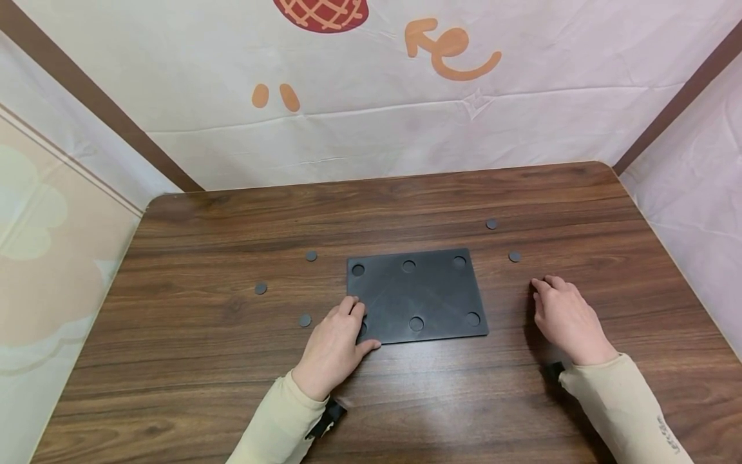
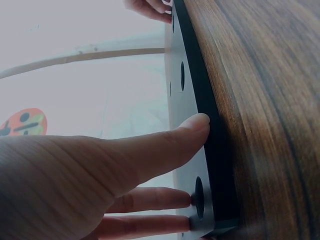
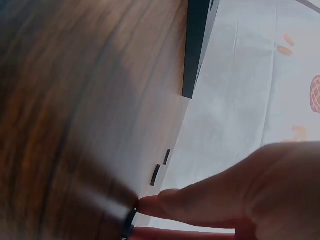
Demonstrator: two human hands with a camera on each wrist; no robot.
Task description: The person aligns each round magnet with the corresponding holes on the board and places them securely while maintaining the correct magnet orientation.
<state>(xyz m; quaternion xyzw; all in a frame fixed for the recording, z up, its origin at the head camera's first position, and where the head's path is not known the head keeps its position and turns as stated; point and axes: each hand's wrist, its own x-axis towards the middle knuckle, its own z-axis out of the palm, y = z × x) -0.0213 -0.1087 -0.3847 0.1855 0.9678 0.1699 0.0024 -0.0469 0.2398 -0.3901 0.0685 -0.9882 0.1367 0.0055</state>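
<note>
A dark rectangular board (image 1: 417, 293) with round recesses lies on the wooden table. My left hand (image 1: 333, 348) rests on its near left corner. The left thumb (image 2: 195, 125) touches the front edge, while straight fingers (image 2: 155, 199) reach over the top beside a recess. To the right of the board, my right hand (image 1: 570, 322) is low at the tabletop. Its thumb and a finger pinch a small dark disc (image 3: 129, 223) at the rim; in the head view the hand hides this disc.
Three loose discs lie left of the board: a far one (image 1: 311, 256), a left one (image 1: 261, 288) and a near one (image 1: 305, 320). Two more discs, one farther (image 1: 491, 223) and one closer (image 1: 514, 256), lie beyond the right hand. A printed curtain (image 1: 371, 142) hangs behind the table.
</note>
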